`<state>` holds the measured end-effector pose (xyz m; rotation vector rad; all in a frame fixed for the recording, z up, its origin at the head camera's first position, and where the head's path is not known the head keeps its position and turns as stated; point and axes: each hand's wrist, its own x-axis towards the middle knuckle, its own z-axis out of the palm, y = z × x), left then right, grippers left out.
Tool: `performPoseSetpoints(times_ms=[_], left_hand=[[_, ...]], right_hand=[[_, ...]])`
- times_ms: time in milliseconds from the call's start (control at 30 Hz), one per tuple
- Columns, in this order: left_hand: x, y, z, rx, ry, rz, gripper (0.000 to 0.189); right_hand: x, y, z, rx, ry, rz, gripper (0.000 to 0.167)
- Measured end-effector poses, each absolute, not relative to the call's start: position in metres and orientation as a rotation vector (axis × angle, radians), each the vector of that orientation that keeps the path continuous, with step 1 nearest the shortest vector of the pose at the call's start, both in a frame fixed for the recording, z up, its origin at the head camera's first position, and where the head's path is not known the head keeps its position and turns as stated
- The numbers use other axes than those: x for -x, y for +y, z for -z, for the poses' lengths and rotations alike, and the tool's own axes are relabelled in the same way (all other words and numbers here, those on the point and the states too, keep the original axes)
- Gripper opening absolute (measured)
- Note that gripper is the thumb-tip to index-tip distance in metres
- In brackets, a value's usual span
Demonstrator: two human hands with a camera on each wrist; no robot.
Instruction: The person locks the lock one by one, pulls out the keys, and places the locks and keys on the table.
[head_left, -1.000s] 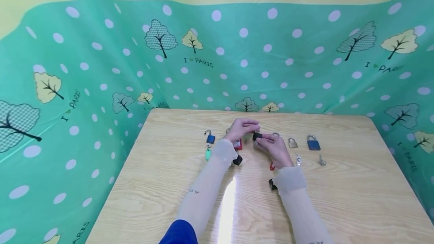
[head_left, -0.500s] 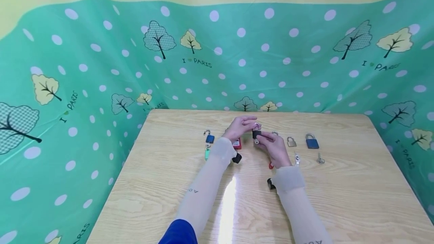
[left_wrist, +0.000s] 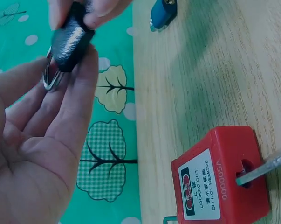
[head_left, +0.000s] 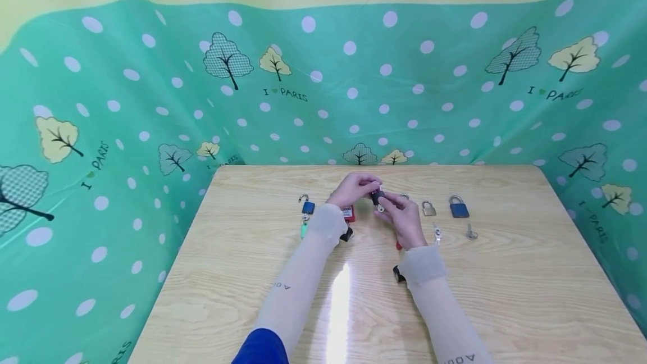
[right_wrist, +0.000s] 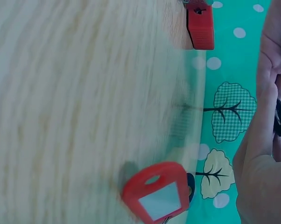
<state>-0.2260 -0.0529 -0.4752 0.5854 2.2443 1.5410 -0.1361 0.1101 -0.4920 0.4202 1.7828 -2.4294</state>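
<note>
Both hands meet over a small black padlock (head_left: 376, 196), raised above the far part of the table. My left hand (head_left: 354, 190) pinches it at the shackle end; in the left wrist view the silver shackle loop lies between thumb and fingers. Fingers of my right hand (head_left: 404, 218) grip the black body (left_wrist: 71, 42) from the other side. A small round silver piece, perhaps a key head (head_left: 381, 208), shows under the body by the right fingers. Whether the shackle is locked cannot be told.
A red lockout padlock (left_wrist: 240, 172) stands below the left hand. Left of it lie an unlatched blue padlock (head_left: 308, 207) and a green tag (head_left: 303, 231). Rightward are a brass-coloured padlock (head_left: 429, 209), a larger blue padlock (head_left: 459, 209) and keys (head_left: 471, 233). A red tag (right_wrist: 156, 191) lies below the right hand.
The padlock first came upright, its shackle showing on top, and now leans with the hands closer around it. The view has swung slightly to the right.
</note>
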Motion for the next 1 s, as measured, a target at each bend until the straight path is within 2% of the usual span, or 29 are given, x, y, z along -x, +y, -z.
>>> performPoseSetpoints(times_ms=[633, 1000], left_hand=[[0.225, -0.057, 0.472, -0.632, 2.168, -1.539, 0.030], [0.229, -0.057, 0.470, -0.673, 2.147, -1.466, 0.023]], right_hand=[[0.134, 0.112, 0.500, -0.377, 1.883, 2.426, 0.039], [0.133, 0.111, 0.504, -0.387, 1.898, 2.482, 0.040]])
